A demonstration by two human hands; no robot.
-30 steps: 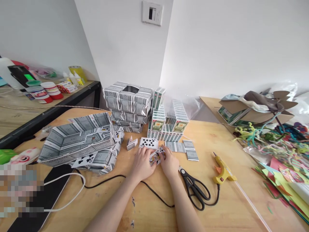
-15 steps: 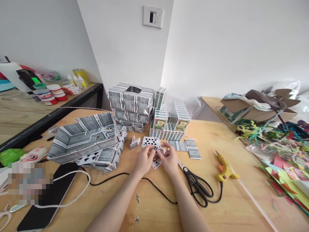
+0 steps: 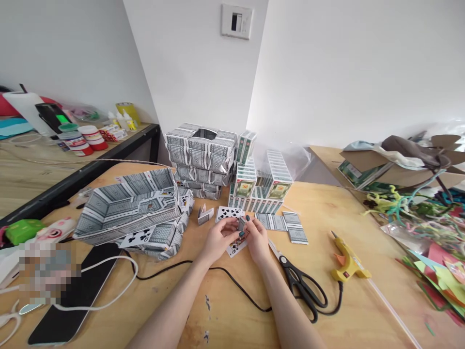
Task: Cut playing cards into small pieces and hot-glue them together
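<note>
Hands: Above a wooden table [image 3: 348, 213], a person's left hand [image 3: 219, 238] and right hand [image 3: 257, 241] meet, fingertips bent together.
Grip: Both hands pinch a small gray-backed card [image 3: 241, 223] between thumbs and fingers; fingers hide part of it, and its exact fold cannot be made out.
Beneath the fingers: A face-up court card [image 3: 237, 248] lies on the wood, partly covered by the hands.
Just beyond: A face-up spade card [image 3: 227, 213] lies flat, beside a folded card piece [image 3: 205, 214] standing to its left.
Card strips: Two gray-backed panels, one wide [image 3: 271, 221] and one upright [image 3: 297, 229], lie side by side to the right.
Tools: Black-handled scissors [image 3: 303, 283] rest beside the right forearm; a yellow glue gun [image 3: 347, 264] lies farther right.
Card work: At left, an open card tray [image 3: 98, 201] sits tilted on another card-covered piece [image 3: 163, 237].
Back row: Stacked card-covered boxes [image 3: 199, 155] stand next to piled card packs [image 3: 245, 188], near the wall.
</note>
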